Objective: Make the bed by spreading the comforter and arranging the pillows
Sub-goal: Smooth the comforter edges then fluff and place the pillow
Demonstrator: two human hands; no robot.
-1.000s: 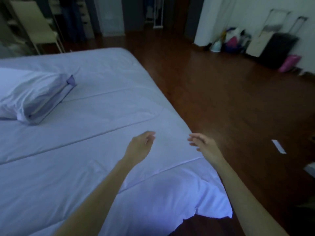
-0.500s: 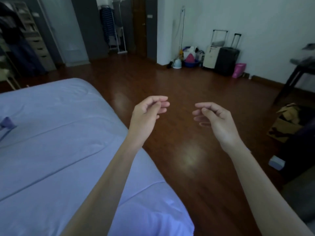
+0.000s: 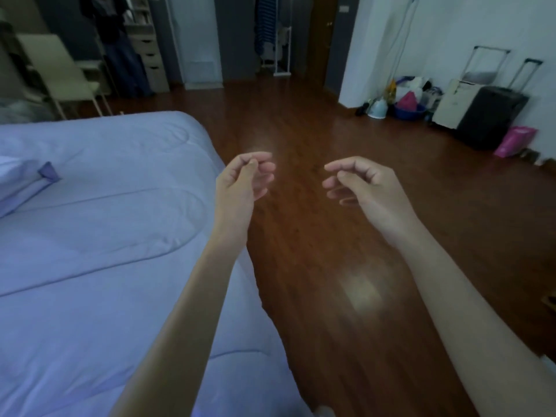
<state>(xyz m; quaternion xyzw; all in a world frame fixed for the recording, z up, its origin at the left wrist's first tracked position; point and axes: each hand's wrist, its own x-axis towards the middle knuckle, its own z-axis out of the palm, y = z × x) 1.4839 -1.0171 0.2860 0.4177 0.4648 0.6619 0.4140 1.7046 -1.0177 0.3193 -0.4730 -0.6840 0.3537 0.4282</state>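
A pale lilac comforter (image 3: pixel 99 236) lies spread flat over the bed and fills the left half of the view. One white pillow (image 3: pixel 18 183) with a purple corner rests on it at the far left edge, partly cut off. My left hand (image 3: pixel 242 183) hovers in the air just past the bed's right edge, fingers loosely curled, holding nothing. My right hand (image 3: pixel 361 188) hangs over the wooden floor to the right, fingers bent and apart, also holding nothing. Neither hand touches the comforter.
Dark wooden floor (image 3: pixel 346 266) runs along the bed's right side. A black suitcase (image 3: pixel 489 115), a pink bag (image 3: pixel 514 141) and a pile of small items (image 3: pixel 403 100) stand against the right wall. A pale chair (image 3: pixel 60 76) stands behind the bed.
Both hands have lifted off the comforter's edge and now float in the air. The view swung up and right, then back left, so the pillow is in sight again.
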